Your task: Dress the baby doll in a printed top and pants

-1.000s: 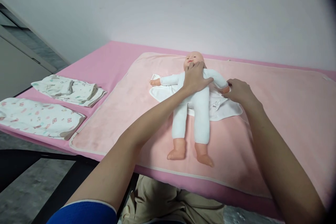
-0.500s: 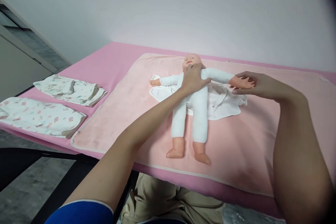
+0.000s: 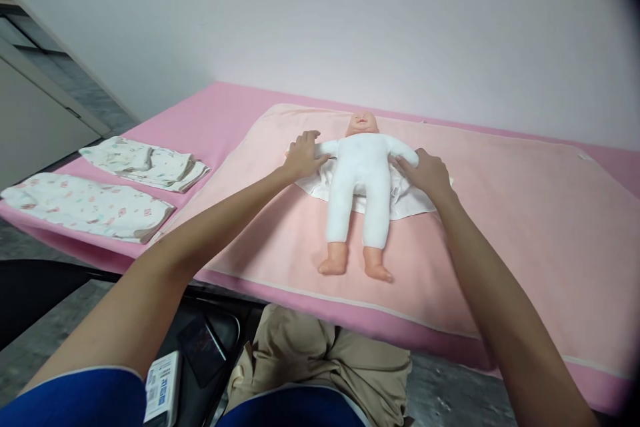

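Observation:
A baby doll in a white bodysuit lies on its back on a pale pink towel, arms spread. A white garment is spread open under its torso. My left hand covers the doll's arm on the left side, fingers curled over it and the cloth below. My right hand rests on the doll's other arm and the white garment, fingers bent down onto them. What each hand pinches is hidden under the fingers.
The pink padded table runs back to a white wall. Two folded patterned baby garments lie at its left end, one farther back and one nearer. Below the table edge are my lap and a black chair.
My left hand left the doll's chest and went to its arm on the left. My right hand lowered the raised arm back down onto the garment. The view shifted slightly.

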Available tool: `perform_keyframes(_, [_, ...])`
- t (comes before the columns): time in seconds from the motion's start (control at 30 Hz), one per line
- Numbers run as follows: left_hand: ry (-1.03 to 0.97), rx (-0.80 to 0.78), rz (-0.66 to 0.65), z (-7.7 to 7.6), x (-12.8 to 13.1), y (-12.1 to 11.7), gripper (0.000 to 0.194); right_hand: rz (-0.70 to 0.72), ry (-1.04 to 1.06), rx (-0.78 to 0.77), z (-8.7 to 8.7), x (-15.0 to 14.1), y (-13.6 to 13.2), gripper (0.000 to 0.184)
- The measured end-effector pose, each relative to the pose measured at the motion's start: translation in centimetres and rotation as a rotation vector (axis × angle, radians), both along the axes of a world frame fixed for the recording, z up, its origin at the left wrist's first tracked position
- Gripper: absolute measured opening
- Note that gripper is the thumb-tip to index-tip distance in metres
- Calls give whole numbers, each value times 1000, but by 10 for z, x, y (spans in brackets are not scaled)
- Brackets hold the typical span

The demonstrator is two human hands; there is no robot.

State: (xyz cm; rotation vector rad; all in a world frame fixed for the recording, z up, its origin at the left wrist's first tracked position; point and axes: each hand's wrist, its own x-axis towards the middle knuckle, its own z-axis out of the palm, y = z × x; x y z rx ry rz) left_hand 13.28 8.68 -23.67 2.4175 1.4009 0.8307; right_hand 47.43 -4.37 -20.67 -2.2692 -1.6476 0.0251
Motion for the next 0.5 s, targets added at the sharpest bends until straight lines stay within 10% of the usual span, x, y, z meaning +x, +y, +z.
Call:
perform_keyframes(0.23, [344,10,-57,35,-24,7,42,-52,133,26,21,1,-7,46])
perform_keyframes(0.5, [403,148,-175,85,74,-33,46,-179,23,76,82,98,-66,44])
